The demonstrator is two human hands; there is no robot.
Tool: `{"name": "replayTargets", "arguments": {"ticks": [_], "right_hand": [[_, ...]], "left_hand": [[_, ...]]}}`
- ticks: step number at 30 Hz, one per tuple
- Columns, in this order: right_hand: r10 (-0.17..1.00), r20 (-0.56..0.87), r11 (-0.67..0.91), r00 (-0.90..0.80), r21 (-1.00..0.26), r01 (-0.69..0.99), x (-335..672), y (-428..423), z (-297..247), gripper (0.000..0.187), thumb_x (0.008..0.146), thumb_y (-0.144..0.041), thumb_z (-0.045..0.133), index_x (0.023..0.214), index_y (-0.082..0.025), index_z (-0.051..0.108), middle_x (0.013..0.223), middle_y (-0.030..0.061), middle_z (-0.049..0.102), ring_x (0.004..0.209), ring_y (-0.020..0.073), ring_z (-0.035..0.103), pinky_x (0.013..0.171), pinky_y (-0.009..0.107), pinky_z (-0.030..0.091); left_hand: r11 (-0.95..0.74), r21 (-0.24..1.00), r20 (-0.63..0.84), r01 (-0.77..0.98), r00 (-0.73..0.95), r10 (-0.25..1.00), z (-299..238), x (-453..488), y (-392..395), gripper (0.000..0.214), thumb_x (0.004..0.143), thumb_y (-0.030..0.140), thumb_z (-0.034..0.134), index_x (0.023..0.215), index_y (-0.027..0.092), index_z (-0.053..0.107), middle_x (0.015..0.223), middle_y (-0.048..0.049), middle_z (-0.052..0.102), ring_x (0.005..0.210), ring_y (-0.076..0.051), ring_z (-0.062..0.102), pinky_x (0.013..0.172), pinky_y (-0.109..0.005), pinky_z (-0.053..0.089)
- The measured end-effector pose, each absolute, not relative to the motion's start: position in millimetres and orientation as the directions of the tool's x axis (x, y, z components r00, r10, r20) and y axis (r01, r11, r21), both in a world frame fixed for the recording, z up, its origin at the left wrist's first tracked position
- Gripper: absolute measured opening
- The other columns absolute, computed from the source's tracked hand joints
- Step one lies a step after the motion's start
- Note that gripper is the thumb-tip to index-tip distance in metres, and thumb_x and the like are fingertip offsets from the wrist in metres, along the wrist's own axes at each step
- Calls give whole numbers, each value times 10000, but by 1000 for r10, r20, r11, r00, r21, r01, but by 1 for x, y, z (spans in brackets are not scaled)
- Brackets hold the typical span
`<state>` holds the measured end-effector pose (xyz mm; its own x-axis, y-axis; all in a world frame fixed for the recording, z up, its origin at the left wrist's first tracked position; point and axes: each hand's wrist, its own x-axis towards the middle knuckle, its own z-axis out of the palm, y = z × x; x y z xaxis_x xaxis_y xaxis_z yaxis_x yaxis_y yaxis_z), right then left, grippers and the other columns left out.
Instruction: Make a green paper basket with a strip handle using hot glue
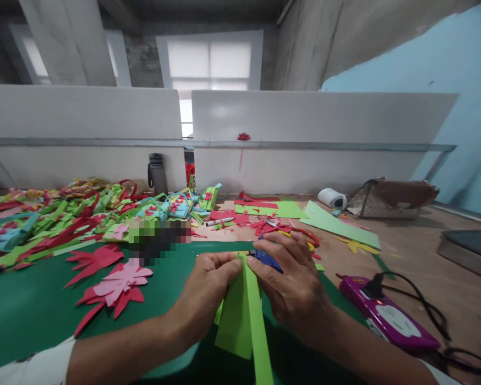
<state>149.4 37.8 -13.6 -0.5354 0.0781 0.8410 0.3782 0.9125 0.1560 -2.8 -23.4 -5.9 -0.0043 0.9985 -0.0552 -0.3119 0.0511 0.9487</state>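
Observation:
A light green folded paper piece (236, 321) hangs in front of me, with a long green paper strip (258, 326) running down its right side. The thumb and fingers of my left hand (212, 283) pinch its top edge. My right hand (294, 272) is closed around a blue tool (268, 260), which looks like a small glue gun. Its dark tip points left at the paper's top edge, and the fingers cover much of its body. My right thumb is close against the strip. Red and pink paper flowers (122, 282) lie left of my hands.
A green mat (36, 305) covers the near table. Paper bags and strips (76, 214) pile up at left by a grey bottle (157, 174). Red-handled scissors (307, 235) and paper scraps lie ahead. A purple power strip (388, 313), cables and a handbag (395, 198) are at right.

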Motion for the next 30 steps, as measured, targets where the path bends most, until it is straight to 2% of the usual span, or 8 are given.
{"name": "replayTargets", "arguments": {"ticks": [5,10,15,21,25,30], "right_hand": [[91,819,883,-566,197,426,152,36,-19,267,824,-73,475,1002,-131,665,1102,180,645,1110,342,514,942,635,286],[87,792,852,-604,255,457,152,33,-23,317,844,-89,419,1069,-105,642,1192,179,614,1212,354,432,1002,618,205],[92,775,800,-626,316,510,146,28,-22,350,896,-100,344,1076,-81,644,1193,172,625,1203,354,428,1008,579,179],[77,781,754,-620,361,548,142,25,-26,387,920,-118,300,1084,-66,647,1201,177,625,1196,344,429,1023,552,151],[92,790,729,-606,361,582,140,23,-31,376,921,-143,322,1093,-102,654,1194,192,625,1201,341,433,1018,556,148],[110,793,747,-599,332,576,141,26,-32,361,910,-171,362,1132,-196,646,1187,217,618,1170,382,472,933,619,229]], "left_hand": [[30,952,-29,-303,9,1000,-6,-3,-22,165,769,277,633,743,117,661,580,-8,586,493,-95,513,474,-192,363],[21,934,-17,-357,16,1000,-10,-2,-20,165,779,277,627,728,122,653,564,18,506,505,-93,485,498,-204,355],[0,904,6,-428,13,1000,-12,-1,-21,128,771,249,647,760,124,671,584,25,492,534,-80,460,525,-191,370],[6,880,-7,-474,0,1000,-12,2,-19,177,798,275,636,735,111,660,580,21,502,514,-65,450,527,-176,369],[-21,873,33,-488,16,999,-16,1,-18,184,820,291,625,792,115,669,622,0,565,517,-71,477,570,-204,414],[-43,846,41,-532,-16,999,-17,-1,-18,108,776,237,661,799,131,662,665,-17,621,564,-100,550,595,-223,457]]}}
